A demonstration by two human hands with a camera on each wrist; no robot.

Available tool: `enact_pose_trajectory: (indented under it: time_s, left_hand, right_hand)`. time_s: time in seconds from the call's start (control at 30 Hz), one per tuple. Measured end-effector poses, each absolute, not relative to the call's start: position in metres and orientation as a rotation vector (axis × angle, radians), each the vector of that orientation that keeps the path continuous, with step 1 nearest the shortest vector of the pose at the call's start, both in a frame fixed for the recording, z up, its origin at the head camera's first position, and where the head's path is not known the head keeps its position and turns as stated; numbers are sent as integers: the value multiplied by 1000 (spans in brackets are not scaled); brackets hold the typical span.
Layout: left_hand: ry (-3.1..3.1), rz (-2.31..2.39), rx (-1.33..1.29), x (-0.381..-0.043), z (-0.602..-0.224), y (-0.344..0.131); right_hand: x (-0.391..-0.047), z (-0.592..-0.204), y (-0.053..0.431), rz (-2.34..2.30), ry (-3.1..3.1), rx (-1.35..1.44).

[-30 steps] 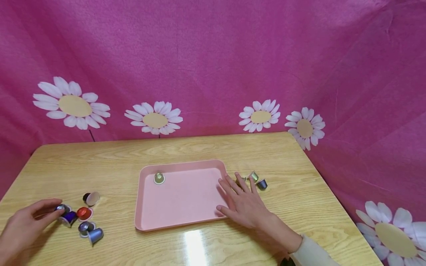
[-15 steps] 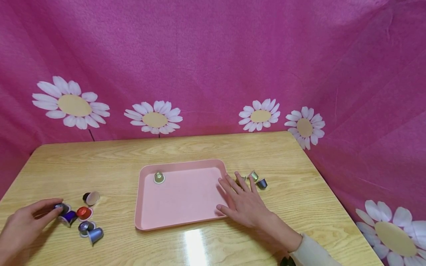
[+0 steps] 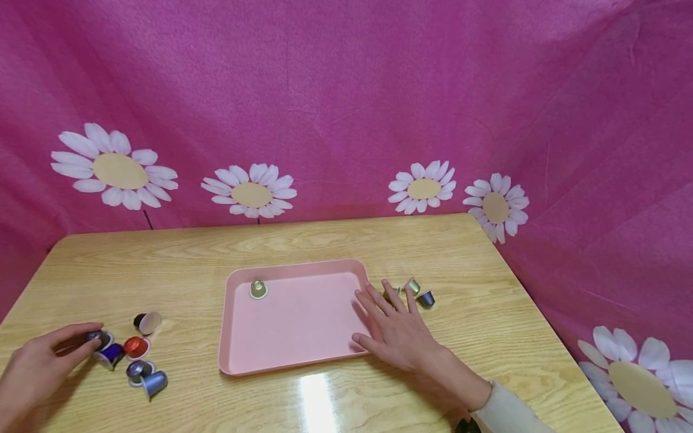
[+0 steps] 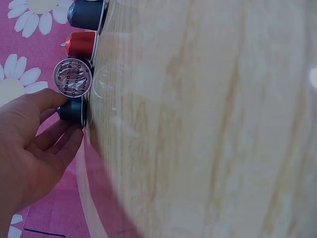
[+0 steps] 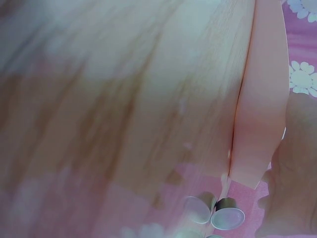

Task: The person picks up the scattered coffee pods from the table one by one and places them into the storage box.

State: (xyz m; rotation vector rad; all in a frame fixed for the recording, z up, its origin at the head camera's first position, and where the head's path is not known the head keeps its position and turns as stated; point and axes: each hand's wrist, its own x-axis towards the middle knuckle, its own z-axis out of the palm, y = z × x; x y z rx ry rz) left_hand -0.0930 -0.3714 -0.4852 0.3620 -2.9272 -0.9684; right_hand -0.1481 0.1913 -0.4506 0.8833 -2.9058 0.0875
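At the near left edge of the surface (image 3: 487, 337), my left hand (image 3: 32, 370) pinched a dark capsule (image 3: 97, 338) between thumb and fingertips, at the left end of a small cluster. Just beside it lay a purple capsule (image 3: 112, 355), a red capsule (image 3: 135, 346), a grey capsule (image 3: 135, 368), a blue capsule (image 3: 154, 382) on its side and, a little farther back, a brown capsule (image 3: 147, 322). To the right, my right hand (image 3: 397, 334) lay flat with fingers straight and spread, holding nothing, resting over the right rim of the pink tray (image 3: 238, 361). Farther in, a lone capsule (image 3: 258, 289) stood near the tray's far left corner. Beyond my right fingertips sat three more capsules (image 3: 417, 293). Behind everything hung a pink backdrop (image 3: 346, 90) with daisies (image 3: 250, 191).
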Motion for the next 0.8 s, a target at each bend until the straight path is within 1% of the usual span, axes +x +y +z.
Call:
enact_pose_trajectory:
  time_s: [0.2,0.43,0.6,0.8]
  left_hand:
    - [-2914,-931,335,-94,-481,-372]
    - [-2863,-905,197,-98,-459,-365]
    - [-2837,-877,92,-100,-445,-354]
    - [-2773,-974,-12,-104,-427,-333]
  right_hand:
    - [-148,-450,191,86,-2905,885]
    - [-148,-450,191,66,-2914,879]
    - [-148,-449,191,65,-2919,877]
    - [-148,-450,191,73,-2912,882]
